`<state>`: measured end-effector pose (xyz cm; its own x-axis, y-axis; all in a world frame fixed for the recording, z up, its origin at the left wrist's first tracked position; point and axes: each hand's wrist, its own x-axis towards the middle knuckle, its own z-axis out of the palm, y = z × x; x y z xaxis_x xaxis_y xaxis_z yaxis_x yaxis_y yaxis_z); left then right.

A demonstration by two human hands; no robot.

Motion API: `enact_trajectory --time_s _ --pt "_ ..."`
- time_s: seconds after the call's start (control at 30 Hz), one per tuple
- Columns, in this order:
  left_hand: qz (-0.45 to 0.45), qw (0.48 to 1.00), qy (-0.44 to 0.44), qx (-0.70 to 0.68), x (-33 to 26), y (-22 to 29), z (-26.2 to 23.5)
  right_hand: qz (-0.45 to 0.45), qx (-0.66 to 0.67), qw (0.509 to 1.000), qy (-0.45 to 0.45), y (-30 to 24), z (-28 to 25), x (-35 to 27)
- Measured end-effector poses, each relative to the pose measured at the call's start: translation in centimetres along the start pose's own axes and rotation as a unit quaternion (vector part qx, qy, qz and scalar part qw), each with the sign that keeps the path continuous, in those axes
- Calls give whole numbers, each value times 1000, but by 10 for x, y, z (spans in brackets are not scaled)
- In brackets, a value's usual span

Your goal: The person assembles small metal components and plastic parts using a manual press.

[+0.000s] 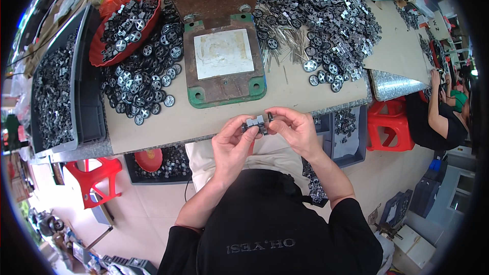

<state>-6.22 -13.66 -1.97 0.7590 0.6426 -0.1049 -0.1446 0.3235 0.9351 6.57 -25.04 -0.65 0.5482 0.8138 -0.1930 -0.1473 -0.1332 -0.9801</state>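
Just off the table's near edge, my left hand [228,141] pinches a small grey-and-black block-shaped part [255,120] between thumb and fingers. My right hand [301,131] is closed on a small black wheel [270,116], held against or very close to the right side of that part. Whether an axle joins the two is too small to make out. Beyond both hands stands a heavy green-and-brown metal press base [226,90] with a whitish plate [224,53] on top.
Black wheels with silver spokes [147,84] are heaped left of the press, beside a red bowl [97,53] and a dark bin [91,117]. Thin metal rods [285,40] and a grey-and-black parts pile [341,20] lie right. A red stool [389,127] and a co-worker [438,117] are farther right.
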Motion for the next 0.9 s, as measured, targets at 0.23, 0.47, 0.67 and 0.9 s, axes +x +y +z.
enact_trajectory --time_s 0.23,0.47,0.67,0.9 --pt "-41 984 17 -171 4 -9 6 -5 -23 996 83 -9 17 -5" --pt "8 999 -11 -47 6 11 2 -120 -158 979 50 -48 16 1" --pt "82 985 -17 148 34 43 -8 -198 -229 953 19 -60 14 28" --pt "205 923 97 311 119 47 -34 -211 -253 940 88 -46 -2 42"
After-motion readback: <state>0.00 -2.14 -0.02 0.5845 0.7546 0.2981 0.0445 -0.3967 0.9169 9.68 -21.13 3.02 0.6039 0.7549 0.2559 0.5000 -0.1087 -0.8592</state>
